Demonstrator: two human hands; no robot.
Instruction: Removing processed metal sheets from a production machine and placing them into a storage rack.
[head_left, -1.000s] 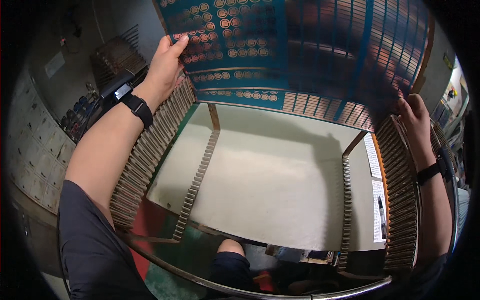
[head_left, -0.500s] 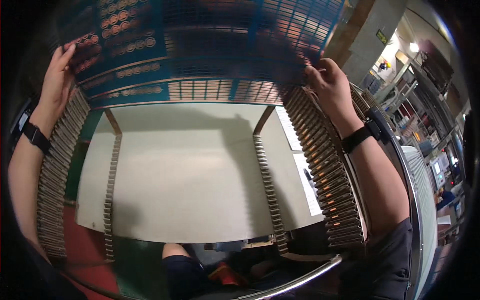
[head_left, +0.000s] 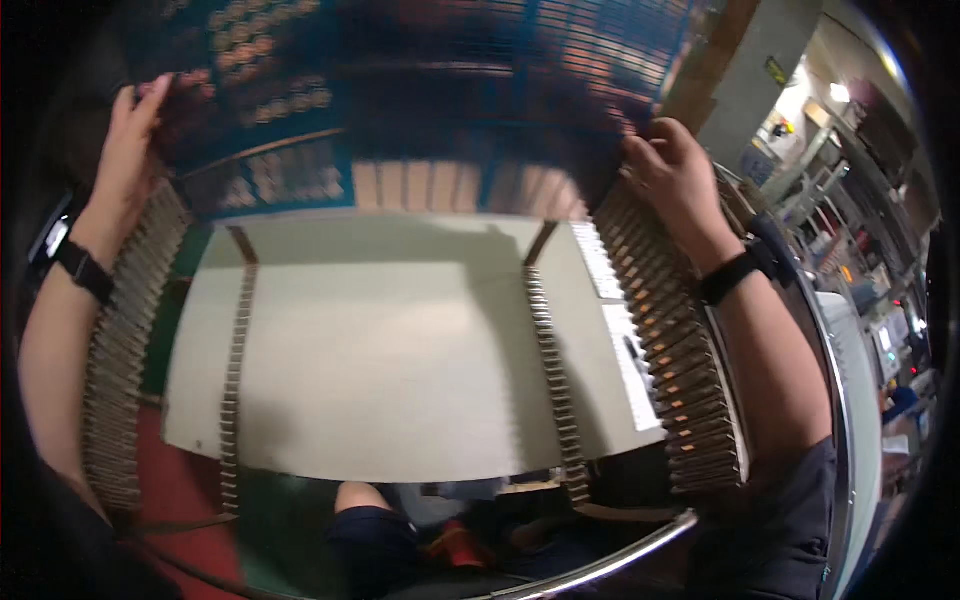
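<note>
A large blue circuit board panel (head_left: pixel 420 100) with copper-coloured patterns stands across the far end of a slotted metal rack, blurred by motion. My left hand (head_left: pixel 128 150) holds its left edge, thumb and fingers reaching over the border. At the opposite edge, my right hand (head_left: pixel 675 175) grips the panel with curled fingers. The ridged right rack side (head_left: pixel 665 340) runs below my right hand, and the ridged left rack side (head_left: pixel 135 350) lies beside my left wrist. Whether the panel's side edges sit in the slots cannot be made out.
Two notched bars, the left one (head_left: pixel 236 380) and the right one (head_left: pixel 555 370), run toward me over a pale board (head_left: pixel 390 350). Paper sheets (head_left: pixel 630 365) lie at the right. A curved metal rail (head_left: pixel 600 570) crosses in front. Machinery stands farther right.
The whole view has shifted slightly rightward. The panel is more blurred, and its lowest copper strips look taller. Both hands keep hold of its edges.
</note>
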